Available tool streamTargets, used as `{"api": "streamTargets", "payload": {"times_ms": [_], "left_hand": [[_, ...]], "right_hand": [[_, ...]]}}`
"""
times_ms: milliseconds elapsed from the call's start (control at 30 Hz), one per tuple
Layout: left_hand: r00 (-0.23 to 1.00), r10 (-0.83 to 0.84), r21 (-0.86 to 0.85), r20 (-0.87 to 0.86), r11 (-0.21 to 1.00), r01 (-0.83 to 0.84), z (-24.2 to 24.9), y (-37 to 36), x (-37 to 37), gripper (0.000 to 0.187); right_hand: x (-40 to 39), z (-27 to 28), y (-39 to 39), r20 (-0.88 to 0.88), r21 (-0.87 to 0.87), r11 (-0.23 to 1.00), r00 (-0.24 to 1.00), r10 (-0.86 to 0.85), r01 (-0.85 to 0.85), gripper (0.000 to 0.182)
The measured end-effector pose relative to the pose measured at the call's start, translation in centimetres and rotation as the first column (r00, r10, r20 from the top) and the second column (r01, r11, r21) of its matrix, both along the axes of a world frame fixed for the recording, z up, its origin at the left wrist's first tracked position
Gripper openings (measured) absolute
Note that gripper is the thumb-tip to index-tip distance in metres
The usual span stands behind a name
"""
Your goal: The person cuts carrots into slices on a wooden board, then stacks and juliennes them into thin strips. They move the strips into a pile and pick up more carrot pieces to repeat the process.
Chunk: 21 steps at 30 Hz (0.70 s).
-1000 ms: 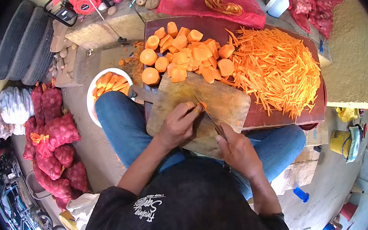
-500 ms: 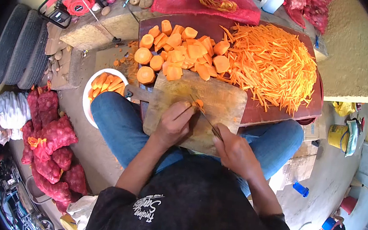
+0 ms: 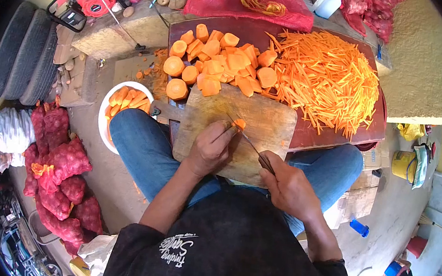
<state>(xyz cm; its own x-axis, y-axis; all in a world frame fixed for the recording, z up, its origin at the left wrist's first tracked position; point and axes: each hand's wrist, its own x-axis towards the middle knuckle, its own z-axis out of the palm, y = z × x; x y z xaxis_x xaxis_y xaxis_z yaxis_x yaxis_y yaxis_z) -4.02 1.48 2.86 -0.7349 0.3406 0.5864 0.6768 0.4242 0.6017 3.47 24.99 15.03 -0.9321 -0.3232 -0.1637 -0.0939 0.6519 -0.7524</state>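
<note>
Worn wooden board (image 3: pixel 265 122), thin knife (image 3: pixel 250 144), orange carrot piece (image 3: pixel 240 123)

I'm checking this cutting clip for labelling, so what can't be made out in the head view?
- Small orange carrot piece on the wooden cutting board: the left hand covers most of it.
- Thin dark knife: its handle is hidden inside the right hand.
- White bowl of peeled carrots: partly hidden by the blue-jeaned knee.
- White lettering on the black shirt: too small to read.

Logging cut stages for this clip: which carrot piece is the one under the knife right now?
The small carrot piece alone on the wooden cutting board, pinned by the left hand, knife on it; the other chunks lie heaped beyond the board.
</note>
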Motion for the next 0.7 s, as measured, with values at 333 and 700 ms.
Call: {"api": "streamTargets", "payload": {"times_ms": [333, 700], "left_hand": [[0.999, 0.009, -0.016, -0.051, 1.0, -0.01, -0.4, -0.4, -0.1, 0.039], [0.999, -0.014, -0.025, -0.041, 1.0, 0.013, 0.1, -0.5, -0.4, 0.031]], "right_hand": [[-1.1, -2.0, -0.3, 0.111, -0.029, 0.999, 0.993, -0.035, 0.038, 0.035], [-0.4, -1.6, 0.0, 0.093, 0.006, 1.0, 0.996, -0.004, 0.003, 0.034]]}}
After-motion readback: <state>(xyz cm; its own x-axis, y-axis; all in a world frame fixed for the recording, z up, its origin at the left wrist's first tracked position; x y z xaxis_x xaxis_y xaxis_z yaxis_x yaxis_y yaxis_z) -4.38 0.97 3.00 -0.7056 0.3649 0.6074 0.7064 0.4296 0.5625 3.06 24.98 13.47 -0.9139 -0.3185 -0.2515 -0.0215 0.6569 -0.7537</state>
